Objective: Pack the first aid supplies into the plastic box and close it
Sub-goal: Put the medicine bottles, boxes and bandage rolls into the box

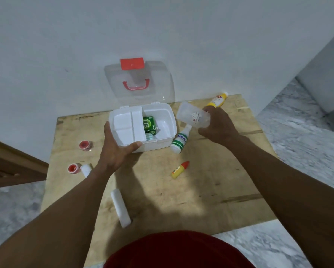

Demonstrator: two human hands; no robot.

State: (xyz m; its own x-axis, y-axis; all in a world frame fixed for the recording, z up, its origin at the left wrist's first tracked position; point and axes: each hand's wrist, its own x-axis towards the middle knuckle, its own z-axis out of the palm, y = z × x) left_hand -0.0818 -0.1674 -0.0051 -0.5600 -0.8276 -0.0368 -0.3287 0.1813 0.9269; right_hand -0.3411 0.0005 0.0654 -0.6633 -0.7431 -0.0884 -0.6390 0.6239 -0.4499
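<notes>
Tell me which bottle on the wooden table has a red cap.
The small yellow plastic bottle, lying nearest the camera. The white green-banded bottle and the larger yellow bottle farthest away both have white caps.

The white tray (126, 128) hides part of the green pack (149, 123) in the plastic box (158, 144). The right hand (218, 126) covers one end of the yellow bottle (217, 99) near the tabletop's (181, 190) far right corner.

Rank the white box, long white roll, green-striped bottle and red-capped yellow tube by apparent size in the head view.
1. white box
2. long white roll, though it lies nearer the camera
3. green-striped bottle
4. red-capped yellow tube
</notes>
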